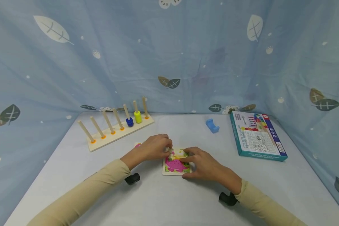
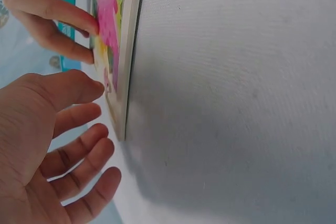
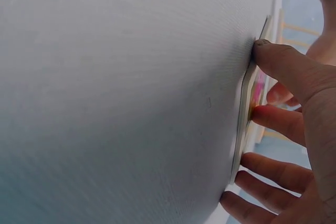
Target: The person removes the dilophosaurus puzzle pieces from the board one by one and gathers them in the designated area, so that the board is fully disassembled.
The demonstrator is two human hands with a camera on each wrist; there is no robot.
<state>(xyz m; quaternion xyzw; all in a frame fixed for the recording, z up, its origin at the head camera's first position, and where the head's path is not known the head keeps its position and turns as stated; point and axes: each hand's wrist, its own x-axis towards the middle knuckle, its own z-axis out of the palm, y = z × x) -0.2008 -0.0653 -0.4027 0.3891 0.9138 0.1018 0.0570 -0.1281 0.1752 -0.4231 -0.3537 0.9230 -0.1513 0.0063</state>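
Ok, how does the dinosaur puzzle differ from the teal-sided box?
The dinosaur puzzle is smaller and thinner than the teal-sided box. The right hand touches the puzzle; neither hand touches the box. The puzzle lies near the middle, the box farther right. Both lie flat on the table.

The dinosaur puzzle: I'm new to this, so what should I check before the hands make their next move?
1. Dinosaur puzzle lying flat on the table: ok.
2. Right hand touching the puzzle: ok, at its edge and on its picture.
3. Left hand gripping a piece: cannot tell, its fingertips are partly hidden.
4. Whole picture visible for checking: not ok, fingers cover parts.
5. Small printed piece fully in view: not ok, the left arm partly hides it.
6. Bead box clear of both hands: ok.
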